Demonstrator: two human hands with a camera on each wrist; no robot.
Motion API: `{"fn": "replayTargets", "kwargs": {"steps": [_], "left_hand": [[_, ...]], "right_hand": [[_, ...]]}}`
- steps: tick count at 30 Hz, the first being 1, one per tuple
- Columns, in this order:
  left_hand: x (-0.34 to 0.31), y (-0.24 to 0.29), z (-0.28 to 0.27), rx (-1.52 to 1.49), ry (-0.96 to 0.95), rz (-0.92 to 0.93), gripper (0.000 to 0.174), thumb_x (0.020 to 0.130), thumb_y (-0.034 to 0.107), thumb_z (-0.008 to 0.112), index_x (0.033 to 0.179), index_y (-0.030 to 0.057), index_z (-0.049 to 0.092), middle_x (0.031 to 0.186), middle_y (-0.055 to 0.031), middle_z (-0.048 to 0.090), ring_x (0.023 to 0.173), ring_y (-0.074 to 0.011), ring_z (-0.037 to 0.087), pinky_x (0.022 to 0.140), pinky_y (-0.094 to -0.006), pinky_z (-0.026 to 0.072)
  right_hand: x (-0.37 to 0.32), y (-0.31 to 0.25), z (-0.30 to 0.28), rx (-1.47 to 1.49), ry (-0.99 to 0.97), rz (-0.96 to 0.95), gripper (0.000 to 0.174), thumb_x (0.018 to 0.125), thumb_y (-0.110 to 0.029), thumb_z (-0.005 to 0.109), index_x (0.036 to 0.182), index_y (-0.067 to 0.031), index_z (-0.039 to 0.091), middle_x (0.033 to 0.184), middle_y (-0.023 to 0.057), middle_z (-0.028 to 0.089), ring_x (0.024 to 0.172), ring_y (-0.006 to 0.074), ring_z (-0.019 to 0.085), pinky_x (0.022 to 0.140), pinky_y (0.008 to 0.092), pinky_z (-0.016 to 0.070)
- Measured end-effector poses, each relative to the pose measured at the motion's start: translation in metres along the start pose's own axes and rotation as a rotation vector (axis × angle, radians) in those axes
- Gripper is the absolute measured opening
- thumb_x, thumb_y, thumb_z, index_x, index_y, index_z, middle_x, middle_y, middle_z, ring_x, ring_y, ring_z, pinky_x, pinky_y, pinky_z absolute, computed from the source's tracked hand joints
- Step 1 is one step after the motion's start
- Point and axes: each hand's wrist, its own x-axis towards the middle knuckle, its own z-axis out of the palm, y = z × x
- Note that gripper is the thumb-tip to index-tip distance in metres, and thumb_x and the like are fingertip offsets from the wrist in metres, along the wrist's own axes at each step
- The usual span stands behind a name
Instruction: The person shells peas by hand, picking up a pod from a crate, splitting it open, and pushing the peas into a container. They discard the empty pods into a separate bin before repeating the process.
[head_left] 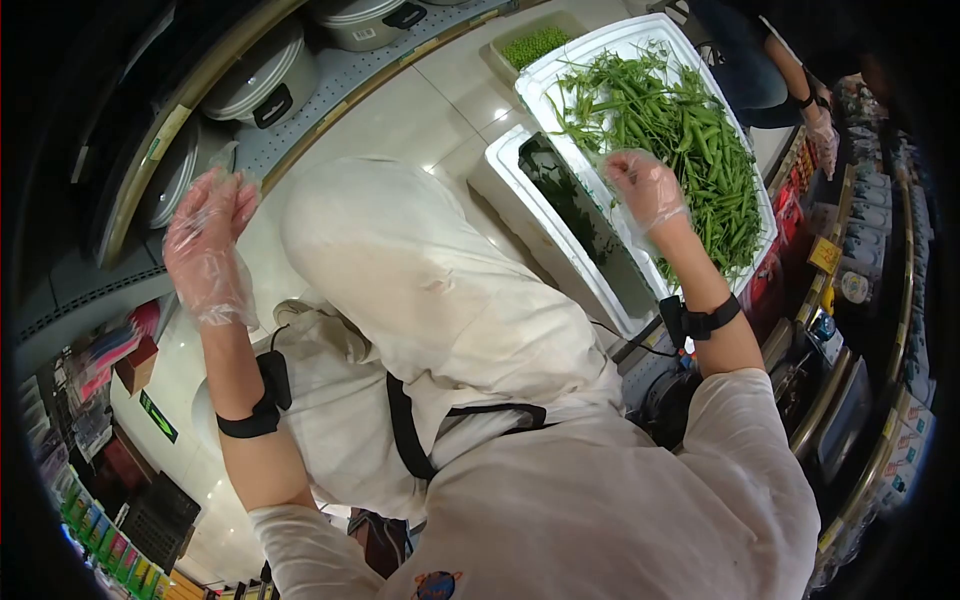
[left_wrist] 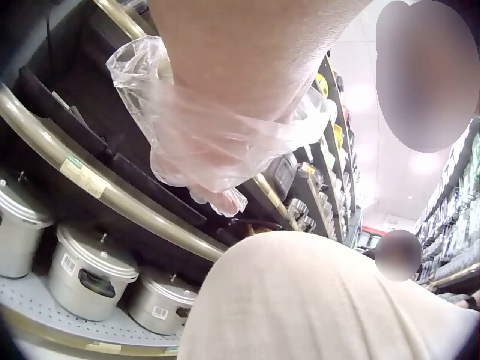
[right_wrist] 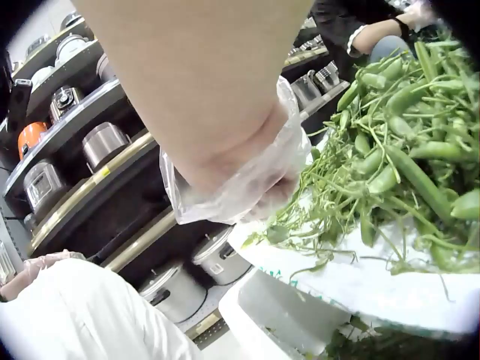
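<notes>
A clear plastic glove covers the left hand (head_left: 210, 245) (left_wrist: 217, 154), raised beside the knee with its fingers loosely bent and nothing visible in them. The right hand (head_left: 645, 188) (right_wrist: 262, 191), gloved alike, is at the near edge of a white foam lid or tray (head_left: 757, 180) heaped with green pea pods (head_left: 700, 135) (right_wrist: 409, 176) and thin stems. Its fingers are bent; whether they pinch anything is hidden. Below that edge stands a white foam box (head_left: 545, 225) (right_wrist: 259, 315) with dark green leaves (head_left: 570, 200) inside.
A shallow container of shelled green peas (head_left: 535, 46) stands behind the tray. Lidded pots (head_left: 262, 75) (left_wrist: 90, 270) line the shelf at left. Another person's gloved hand (head_left: 822, 140) is beyond the tray, near packed shelves at right. The wearer's pale-clothed knee (head_left: 370, 215) lies between the hands.
</notes>
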Motion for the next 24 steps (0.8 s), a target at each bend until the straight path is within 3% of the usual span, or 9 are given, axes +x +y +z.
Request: {"fn": "replayTargets", "kwargs": {"steps": [1,4,7,8,11,15,19,22,24], "left_hand": [[0.001,0.000,0.002,0.005,0.001,-0.010,0.033,0.087,0.001,0.066,0.115,-0.0111,0.056,0.100,-0.0185,0.067,0.086,-0.0240,0.068,0.081,-0.0312,0.0573],[0.006,0.001,0.006,0.003,-0.025,-0.014,0.033,0.087,0.001,0.065,0.115,-0.0112,0.056,0.101,-0.0191,0.067,0.087,-0.0240,0.068,0.080,-0.0306,0.0572],[0.010,0.000,0.011,0.054,-0.082,-0.014,0.036,0.090,0.006,0.063,0.119,-0.0117,0.054,0.110,-0.0196,0.063,0.097,-0.0250,0.066,0.089,-0.0317,0.0541],[0.010,0.001,0.015,0.067,-0.079,-0.001,0.035,0.090,0.006,0.063,0.119,-0.0118,0.054,0.110,-0.0193,0.063,0.096,-0.0246,0.066,0.089,-0.0315,0.0541],[0.013,0.003,0.021,0.081,-0.090,0.019,0.034,0.090,0.007,0.063,0.118,-0.0118,0.055,0.110,-0.0190,0.063,0.096,-0.0242,0.066,0.088,-0.0312,0.0542],[0.014,0.008,0.028,0.032,-0.084,0.058,0.032,0.085,0.001,0.067,0.114,-0.0112,0.057,0.100,-0.0184,0.067,0.086,-0.0243,0.069,0.079,-0.0284,0.0572],[0.017,0.007,0.030,0.022,-0.085,0.062,0.033,0.085,0.002,0.068,0.113,-0.0114,0.057,0.100,-0.0187,0.067,0.086,-0.0243,0.069,0.078,-0.0283,0.0574],[0.017,0.005,0.027,0.020,-0.091,0.055,0.033,0.085,0.002,0.068,0.113,-0.0114,0.058,0.100,-0.0189,0.067,0.086,-0.0246,0.069,0.079,-0.0290,0.0576],[0.015,0.005,0.024,0.087,-0.132,0.060,0.036,0.090,0.008,0.064,0.119,-0.0121,0.054,0.110,-0.0200,0.064,0.097,-0.0255,0.066,0.089,-0.0315,0.0546]], "right_hand": [[-0.002,0.004,0.006,0.001,-0.011,0.004,0.017,0.086,-0.013,0.063,0.099,-0.0021,0.066,0.092,0.0169,0.067,0.078,0.0280,0.067,0.069,0.0359,0.0519],[-0.009,0.010,0.024,0.509,-0.175,0.377,0.018,0.093,-0.015,0.060,0.099,0.0013,0.064,0.082,0.0092,0.065,0.072,0.0121,0.064,0.065,0.0268,0.0515],[-0.014,0.022,0.027,0.786,-0.231,0.337,0.019,0.096,-0.014,0.056,0.101,0.0027,0.063,0.083,0.0064,0.064,0.073,0.0119,0.062,0.066,0.0252,0.0519],[-0.012,0.026,0.025,0.835,-0.292,0.424,0.019,0.094,-0.011,0.057,0.107,0.0028,0.060,0.097,0.0085,0.065,0.085,0.0152,0.065,0.075,0.0284,0.0561],[-0.013,0.027,0.015,1.115,-0.334,0.484,0.024,0.093,-0.011,0.058,0.113,0.0029,0.059,0.105,0.0115,0.065,0.093,0.0180,0.065,0.082,0.0319,0.0550],[-0.015,0.004,-0.001,1.125,-0.328,0.526,0.031,0.091,-0.010,0.061,0.118,0.0033,0.056,0.110,0.0134,0.063,0.098,0.0204,0.064,0.088,0.0341,0.0530],[-0.019,-0.019,-0.014,1.167,-0.322,0.540,0.037,0.089,-0.011,0.064,0.122,0.0028,0.054,0.111,0.0136,0.063,0.098,0.0204,0.064,0.089,0.0330,0.0524],[-0.021,-0.029,-0.030,1.246,-0.295,0.602,0.042,0.088,-0.008,0.065,0.126,0.0032,0.051,0.114,0.0145,0.062,0.100,0.0203,0.063,0.090,0.0318,0.0522],[-0.023,-0.022,-0.035,1.295,-0.277,0.646,0.045,0.088,-0.005,0.065,0.129,0.0037,0.048,0.117,0.0153,0.060,0.101,0.0202,0.063,0.092,0.0311,0.0521]]}}
